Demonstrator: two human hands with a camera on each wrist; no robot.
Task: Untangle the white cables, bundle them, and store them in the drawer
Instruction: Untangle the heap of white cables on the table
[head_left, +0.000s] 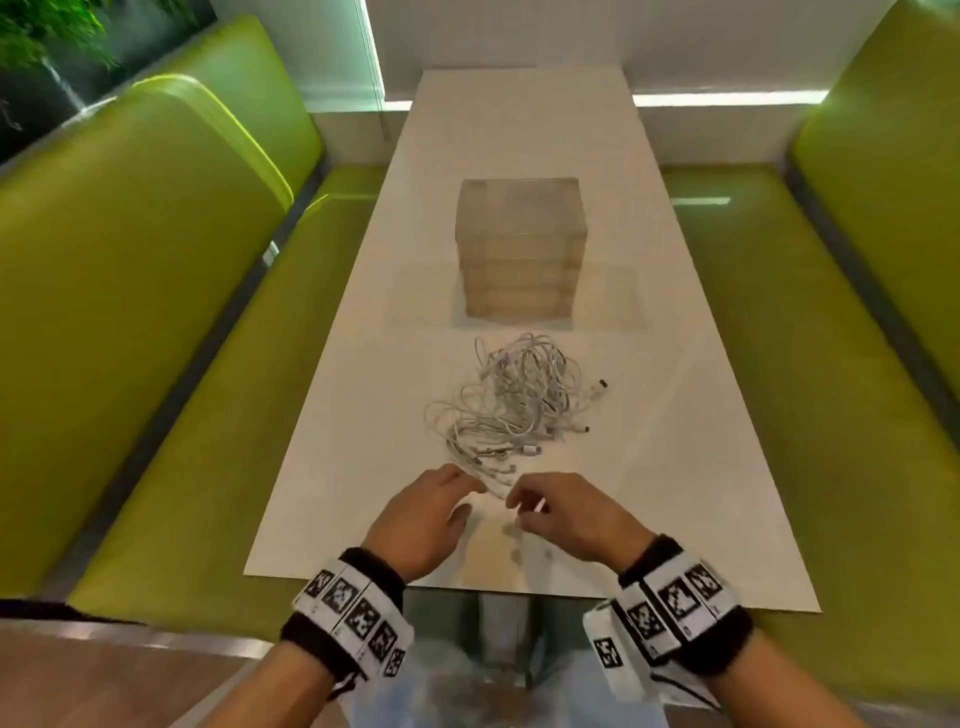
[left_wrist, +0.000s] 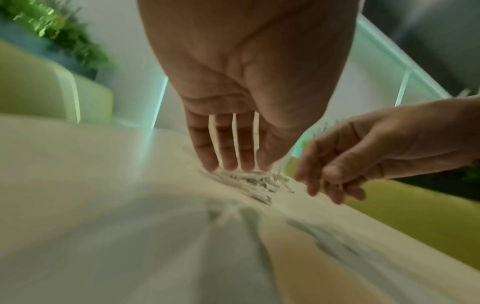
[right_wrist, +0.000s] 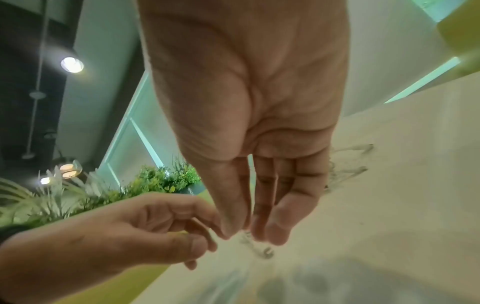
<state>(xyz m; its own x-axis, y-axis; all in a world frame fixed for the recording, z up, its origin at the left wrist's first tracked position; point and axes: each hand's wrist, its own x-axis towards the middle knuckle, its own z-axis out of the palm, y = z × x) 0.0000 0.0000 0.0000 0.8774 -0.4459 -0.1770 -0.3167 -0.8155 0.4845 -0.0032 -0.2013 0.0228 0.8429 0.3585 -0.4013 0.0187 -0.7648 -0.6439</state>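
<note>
Reaching over the near end of the counter (head_left: 675, 467), both of your hands hang above the nearest strands of the white cables (head_left: 511, 400). The tangle lies along the counter's midline, between your hands and the drawer unit (head_left: 519, 249), which stands toward the middle of the counter with its drawers closed; several connector ends splay out toward the right edge.

Your left hand (head_left: 423, 517) is palm down with its fingers (left_wrist: 228, 152) straight and slightly spread, the tips at or just above a fan of cable ends on the surface; whether they press on the strands cannot be told through the blur. They curl round nothing.

Your right hand (head_left: 569, 514) sits just beside the left, close to touching, its fingers (right_wrist: 279, 224) loosely bent and pointing down at the same cable ends. Thumb and forefinger are drawn near each other, but the pictures do not show whether a strand is pinched between them.

Green benches (head_left: 156, 364) run along both long edges of the counter.
</note>
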